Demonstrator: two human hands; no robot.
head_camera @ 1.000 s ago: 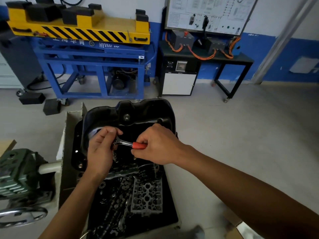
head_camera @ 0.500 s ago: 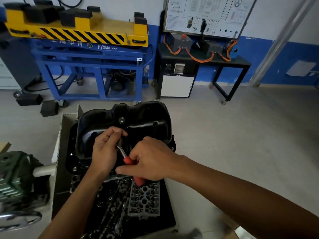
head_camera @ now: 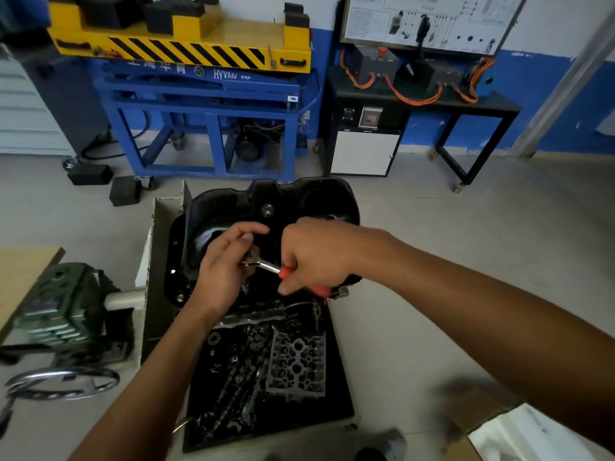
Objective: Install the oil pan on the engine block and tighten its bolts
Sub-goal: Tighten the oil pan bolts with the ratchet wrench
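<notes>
Over the near side of the oil pan [head_camera: 266,207] both hands work on one tool. The pan lies with its bottom up on the engine block [head_camera: 256,316], of which only a grey edge shows just on the near side of the pan. Bolt holes are visible on the pan's left flange.

The left hand [head_camera: 218,271] has its fingers curled around the head of a ratchet wrench [head_camera: 263,265] and holds it down at the pan's near side. The bolt under it is hidden by the fingers. The right hand [head_camera: 316,254] is closed in a fist around the red handle [head_camera: 289,273].

Half a second ago the handle pointed toward the person, and the right hand was on the near side of the pan, over the grey cast part [head_camera: 296,364]. Now the handle points toward the pan's right side, and the right hand lies over the pan's near right corner. One second ago the handle also pointed to the right, so it has swung out and come back. The left hand has kept its place at the wrench head, and the pan has not shifted on the block.

Behind the pan stands a blue stand [head_camera: 206,104] with a yellow striped top. Left of the pan is a green machine [head_camera: 63,304].
</notes>
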